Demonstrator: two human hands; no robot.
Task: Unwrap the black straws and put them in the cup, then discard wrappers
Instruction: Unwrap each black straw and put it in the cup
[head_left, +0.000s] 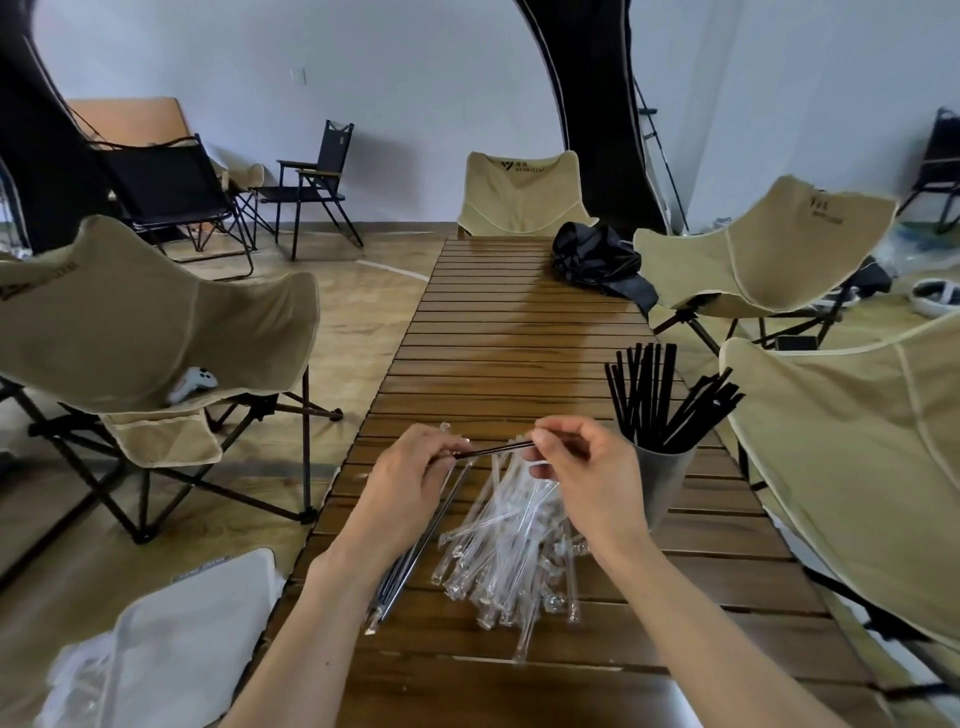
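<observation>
Above the slatted wooden table (519, 322), my left hand (415, 473) and my right hand (587, 467) pinch opposite ends of one black straw (496, 450). A clear wrapper hangs at the left hand's fingers. Below the hands lies a heap of clear empty wrappers (514, 545). A few wrapped black straws (421, 545) lie on the table left of the heap, under my left wrist. To the right stands a translucent cup (662, 483) holding several unwrapped black straws (649, 395).
A white bin with a plastic liner (171, 639) sits on the floor at the lower left. Beige folding chairs (831, 467) flank the table on both sides. A black bag (597, 254) lies at the table's far end.
</observation>
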